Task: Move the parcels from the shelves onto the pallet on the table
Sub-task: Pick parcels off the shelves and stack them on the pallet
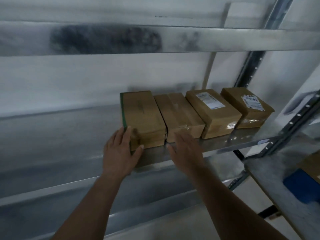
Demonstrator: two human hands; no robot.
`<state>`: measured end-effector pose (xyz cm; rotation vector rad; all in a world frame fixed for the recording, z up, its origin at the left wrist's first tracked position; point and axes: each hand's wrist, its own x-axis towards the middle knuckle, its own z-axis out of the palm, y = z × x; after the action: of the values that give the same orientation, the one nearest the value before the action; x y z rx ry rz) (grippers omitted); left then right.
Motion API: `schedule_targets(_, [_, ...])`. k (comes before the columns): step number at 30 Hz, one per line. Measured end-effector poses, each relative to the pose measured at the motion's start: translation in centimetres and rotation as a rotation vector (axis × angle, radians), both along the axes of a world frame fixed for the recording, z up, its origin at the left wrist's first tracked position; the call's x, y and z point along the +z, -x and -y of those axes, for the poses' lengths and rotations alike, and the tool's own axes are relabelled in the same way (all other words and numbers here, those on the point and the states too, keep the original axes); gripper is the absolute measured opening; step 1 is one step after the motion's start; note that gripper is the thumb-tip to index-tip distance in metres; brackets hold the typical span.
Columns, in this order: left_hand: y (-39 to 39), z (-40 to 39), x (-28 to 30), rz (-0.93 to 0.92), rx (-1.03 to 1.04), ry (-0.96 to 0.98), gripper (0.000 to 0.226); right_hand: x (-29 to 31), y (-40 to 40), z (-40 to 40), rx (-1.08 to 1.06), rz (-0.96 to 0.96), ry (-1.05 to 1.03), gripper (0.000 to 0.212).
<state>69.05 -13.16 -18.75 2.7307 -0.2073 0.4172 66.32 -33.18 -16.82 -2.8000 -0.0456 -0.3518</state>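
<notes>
Several brown cardboard parcels stand in a row on a metal shelf (69,135). The leftmost parcel (143,115) has a green strip down its left edge. My left hand (119,153) lies against its near left corner, fingers on the left side and thumb across the front face. A plain taped parcel (180,115) is right beside it. My right hand (187,151) is spread just in front of that one, fingers straight, blurred, gripping nothing. Further right are two parcels with white labels (211,110) (247,106). The pallet and table are out of view.
An upper shelf beam (155,40) runs overhead. A perforated steel upright (251,70) stands at the right end of the shelving. At far right, a neighbouring shelf (277,170) carries a blue object (303,186). The left half of the parcels' shelf is bare metal.
</notes>
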Motion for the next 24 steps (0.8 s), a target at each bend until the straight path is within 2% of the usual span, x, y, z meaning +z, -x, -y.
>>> schedule_targets(7, [-4.1, -2.3, 1.4, -0.041, -0.025, 0.020, 0.075, 0.7, -5.7, -3.0, -0.059, -0.038, 0.047, 0.051])
schedule_targets(13, [-6.7, -2.8, 1.2, -0.166, -0.050, 0.054, 0.073, -0.1, -8.1, -4.8, -0.096, -0.032, -0.029, 0.034])
schedule_targets(17, [-7.3, -3.5, 0.5, -0.282, -0.048, 0.226, 0.072, 0.2, -8.0, -5.9, -0.138, -0.027, -0.084, 0.039])
schedule_targets(21, [-7.0, -5.0, 0.2, -0.220, 0.015, 0.483, 0.058, 0.3, -7.1, -7.1, -0.174, -0.034, -0.186, 0.035])
schedule_targets(24, [-5.8, -6.4, -0.1, -0.181, 0.047, 0.550, 0.050, -0.3, -6.3, -7.9, -0.185, -0.071, -0.305, 0.040])
